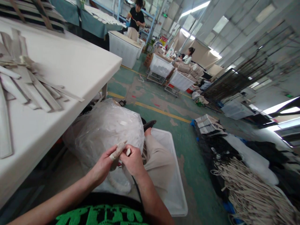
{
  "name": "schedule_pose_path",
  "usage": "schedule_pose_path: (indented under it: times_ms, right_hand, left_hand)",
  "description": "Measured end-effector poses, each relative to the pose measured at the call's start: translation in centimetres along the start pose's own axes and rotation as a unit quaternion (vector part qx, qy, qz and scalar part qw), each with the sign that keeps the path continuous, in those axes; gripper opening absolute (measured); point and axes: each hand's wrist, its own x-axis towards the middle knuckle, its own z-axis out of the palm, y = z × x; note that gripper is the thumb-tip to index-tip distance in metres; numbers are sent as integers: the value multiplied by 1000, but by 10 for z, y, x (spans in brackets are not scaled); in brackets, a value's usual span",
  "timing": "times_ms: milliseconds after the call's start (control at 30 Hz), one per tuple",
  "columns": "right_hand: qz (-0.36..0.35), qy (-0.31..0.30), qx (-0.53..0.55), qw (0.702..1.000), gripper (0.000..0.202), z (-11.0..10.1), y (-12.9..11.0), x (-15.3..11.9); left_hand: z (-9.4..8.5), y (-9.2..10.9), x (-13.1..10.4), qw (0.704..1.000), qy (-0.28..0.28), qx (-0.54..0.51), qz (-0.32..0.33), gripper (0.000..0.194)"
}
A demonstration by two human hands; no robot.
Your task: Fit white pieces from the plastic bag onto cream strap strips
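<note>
At the lower centre of the frame, just this side of the clear plastic bag (112,122), I have a beige strip (118,150) pinched in both my left hand (105,162) and my right hand (134,161). I seem to be working its end by fingertip, though the detail is too blurred to tell. The next move likely calls for a steady left grip while the right fingers work; more strips (35,86) lie heaped on the counter (72,59) at upper left.

- Tube light (195,8) glares at upper centre-right; panes (284,124) at the far right blow out white.
- Pale tabletop (77,59) evenly lit; dim shadow beneath, lower left.
- Edges stretch and smear.
- Left hand (105,162) and right hand (133,161) soft, perhaps motion-blurred.
</note>
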Motion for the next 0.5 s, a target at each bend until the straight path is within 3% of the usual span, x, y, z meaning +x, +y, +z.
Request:
schedule_pose_path:
  times_ms: [200,400,500]
  right_hand:
    - [-23,9,-37,999,6,3,1,-2]
    - [14,-60,-65,996,27,12,12,-4]
    - [-5,-52,-114,992,19,20,17,-6]
  left_hand:
    - [1,6,5,996,17,-66,53,39]
    - [-2,26,7,990,86,-91,69,51]
    - [-3,30,5,989,85,-111,53,52]
